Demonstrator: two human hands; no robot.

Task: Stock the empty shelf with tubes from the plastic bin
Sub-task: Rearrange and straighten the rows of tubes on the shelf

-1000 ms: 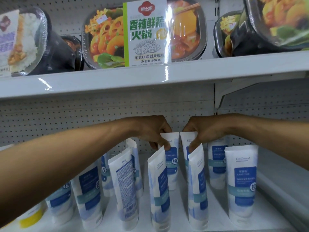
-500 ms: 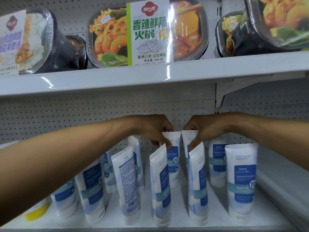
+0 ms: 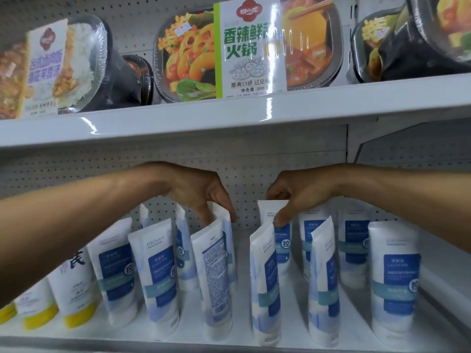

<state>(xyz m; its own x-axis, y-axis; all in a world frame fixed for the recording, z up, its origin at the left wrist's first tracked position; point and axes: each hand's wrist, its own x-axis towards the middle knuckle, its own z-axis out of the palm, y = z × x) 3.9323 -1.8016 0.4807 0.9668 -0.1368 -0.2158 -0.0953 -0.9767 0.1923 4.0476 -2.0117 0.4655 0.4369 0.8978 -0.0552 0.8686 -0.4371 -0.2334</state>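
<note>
Hands apart now: a second ago they met at the middle of the back row, their two tubes side by side. The left hand (image 3: pixel 201 194) has carried its tube leftward, and a gap of bare shelf (image 3: pixel 243 271) opens between the pair. Right hand (image 3: pixel 298 194) barely shifted.

Left hand: thumb and fingers pinch the crimped top of the left back tube (image 3: pixel 227 233), upright, just behind a front tube with its print side out (image 3: pixel 211 276).

Right hand: thumb and forefinger pinch the top of the right back tube (image 3: pixel 269 211), upright, near the pegboard (image 3: pixel 244 174), lower half hidden by another front tube.

Blue-and-white tubes stand in rough rows across the shelf; yellow-capped tubes (image 3: pixel 76 296) at far left. Boxed meals (image 3: pixel 249 47) on the level above. Plastic bin not in view.

Step in hand, as I judge it: spacing and squaring the back row, not fetching. The shelf looks well filled, so the task seems far along.

Next move calls for:
- setting both tubes firm on their caps and letting go without tipping them;
- lifting the hands straight up to clear the front row, which stands close and leans a little, so a brushed wrist could topple it.
</note>
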